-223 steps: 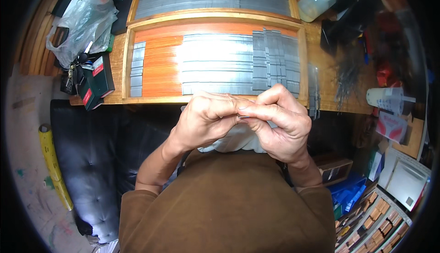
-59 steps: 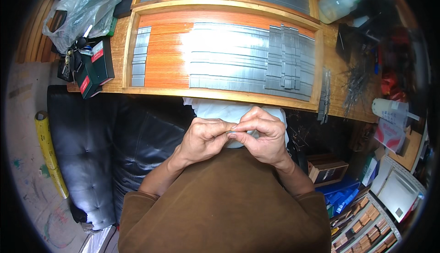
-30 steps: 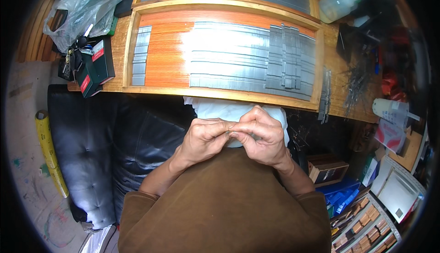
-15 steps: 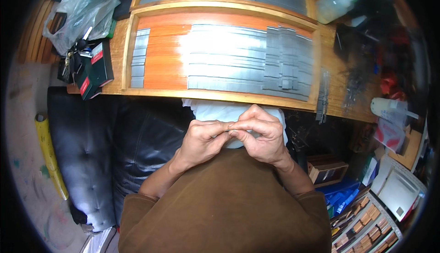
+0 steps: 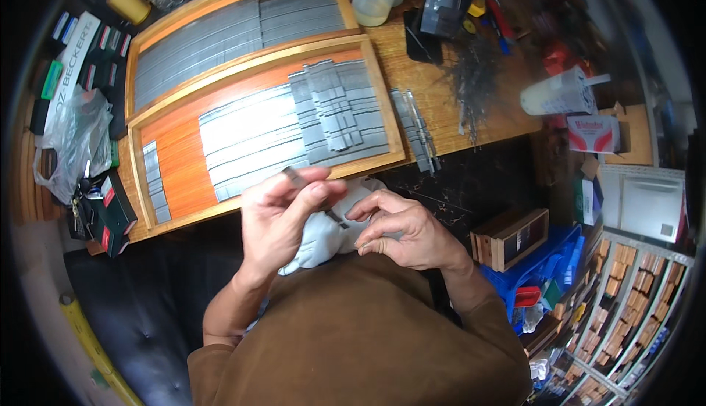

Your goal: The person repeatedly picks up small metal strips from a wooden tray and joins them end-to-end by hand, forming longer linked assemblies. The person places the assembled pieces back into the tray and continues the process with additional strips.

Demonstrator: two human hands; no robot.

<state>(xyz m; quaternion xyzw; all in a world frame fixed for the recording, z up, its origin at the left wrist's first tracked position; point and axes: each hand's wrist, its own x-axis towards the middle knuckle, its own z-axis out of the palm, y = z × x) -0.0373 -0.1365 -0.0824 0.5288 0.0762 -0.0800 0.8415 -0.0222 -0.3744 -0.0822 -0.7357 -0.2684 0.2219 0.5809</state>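
Note:
My left hand is raised in front of the near tray, fingers bent, with a thin dark grey strip held in it. The strip shows at the fingers and again below the thumb; its middle is hidden. My right hand is just to the right, apart from the left. Its thumb and forefinger tips come together in a pinch, and anything between them is too small to make out. Behind both hands lies a white cloth. The wooden tray holds rows of flat grey strips on an orange base.
A second framed tray of grey strips lies behind. Loose strips and a dark pile of thin pieces are on the table's right, near a cup. A plastic bag and dark boxes stand at left.
The view has swung to the right. My hands, which met at the fingertips, have moved apart; the left has risen with the grey strip showing in it.

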